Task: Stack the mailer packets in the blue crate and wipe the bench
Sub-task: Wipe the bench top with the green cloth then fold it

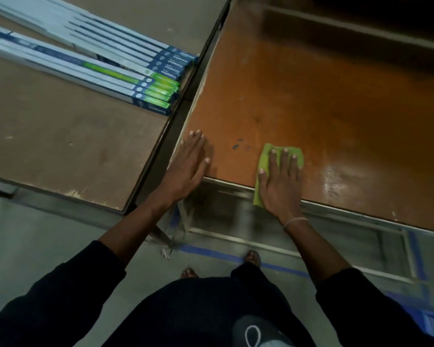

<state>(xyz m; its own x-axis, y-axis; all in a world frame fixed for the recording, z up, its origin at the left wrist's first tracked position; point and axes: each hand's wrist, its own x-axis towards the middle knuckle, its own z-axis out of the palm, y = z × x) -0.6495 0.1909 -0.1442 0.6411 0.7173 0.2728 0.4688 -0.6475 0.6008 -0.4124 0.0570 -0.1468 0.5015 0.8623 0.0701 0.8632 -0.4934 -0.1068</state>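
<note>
So the right hand (pixel 280 181) is flat, palm down, fingers spread a bit, pressing a green cloth (pixel 276 156) onto the orange-brown bench (pixel 323 101) right at its near edge, roughly 5 o'clock from the middle of the bench top. Part of the cloth hangs over the edge below the palm. There's a thin band (pixel 295 221) on that wrist. The left hand (pixel 188 166) is empty and laid out flat with fingers together, resting on the bench's near left corner, about 9 o'clock from the cloth and well apart from it. A couple of small blue marks (pixel 237 144) sit on the surface between the two hands. Over at 10 o'clock there's a second, duller brown table (pixel 60 136) with a row of long slim boxes (pixel 125 71) lying on it, ends pointing toward the bench. No mailer packets or blue crate anywhere I can make out.
</note>
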